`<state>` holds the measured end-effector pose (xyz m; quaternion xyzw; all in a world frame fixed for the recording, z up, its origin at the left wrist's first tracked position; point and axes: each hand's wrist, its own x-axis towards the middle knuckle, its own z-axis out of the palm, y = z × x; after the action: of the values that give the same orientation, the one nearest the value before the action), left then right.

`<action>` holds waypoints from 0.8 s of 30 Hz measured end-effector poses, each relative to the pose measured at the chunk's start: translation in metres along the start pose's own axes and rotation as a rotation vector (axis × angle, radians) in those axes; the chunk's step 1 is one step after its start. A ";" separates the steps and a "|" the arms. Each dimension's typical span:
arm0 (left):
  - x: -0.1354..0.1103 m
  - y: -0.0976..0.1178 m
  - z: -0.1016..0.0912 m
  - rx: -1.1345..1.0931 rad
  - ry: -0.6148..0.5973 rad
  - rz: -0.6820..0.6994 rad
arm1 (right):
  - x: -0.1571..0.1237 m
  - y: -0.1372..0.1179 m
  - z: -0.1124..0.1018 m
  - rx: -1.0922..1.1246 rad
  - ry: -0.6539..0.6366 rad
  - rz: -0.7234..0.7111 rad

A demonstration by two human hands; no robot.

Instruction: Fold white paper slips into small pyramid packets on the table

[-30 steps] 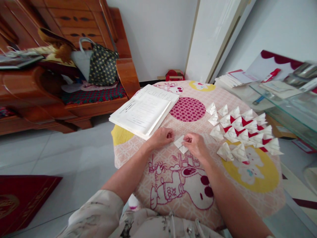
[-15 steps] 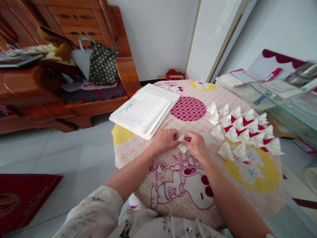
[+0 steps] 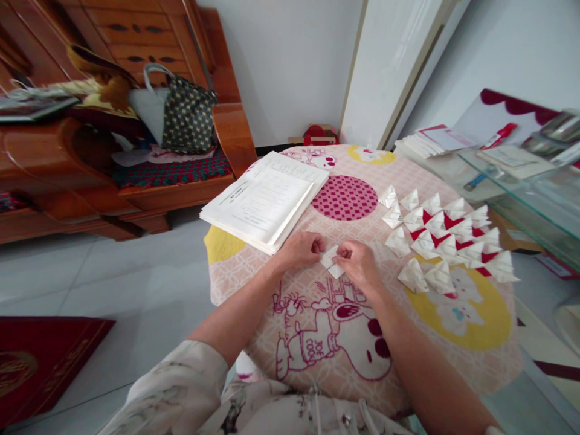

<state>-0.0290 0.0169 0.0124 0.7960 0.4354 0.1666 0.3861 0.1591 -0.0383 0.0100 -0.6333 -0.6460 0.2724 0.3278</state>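
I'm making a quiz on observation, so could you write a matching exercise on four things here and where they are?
Things:
1. Small paper
2. Printed sheets
3. Folded paper pieces
4. Dark patterned bag

Places:
A. On the wooden bench
B. Grouped on the right side of the tablecloth
C. Between the left hand and the right hand
D. Stacked on the tablecloth's left side

Pairs: 1-C, 2-D, 3-B, 4-A.

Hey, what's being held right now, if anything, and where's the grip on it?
A small white paper, pinched at its right side by the right hand. The left hand is close beside it, apparently not gripping.
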 end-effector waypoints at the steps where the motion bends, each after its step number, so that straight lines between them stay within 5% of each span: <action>1: 0.000 -0.002 -0.001 -0.033 -0.009 0.007 | 0.000 0.001 0.000 0.009 -0.004 0.001; 8: 0.001 -0.006 -0.008 -0.117 -0.048 0.010 | 0.001 0.002 0.000 0.015 -0.019 0.023; 15: -0.004 0.016 0.006 0.190 0.156 -0.089 | 0.001 0.001 -0.001 0.009 -0.021 0.008; 24: -0.007 0.013 0.009 0.188 0.114 -0.061 | -0.003 0.009 -0.018 0.044 -0.022 0.099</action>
<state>-0.0202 0.0027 0.0167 0.8043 0.4943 0.1585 0.2892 0.1786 -0.0417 0.0141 -0.6540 -0.6114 0.3094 0.3206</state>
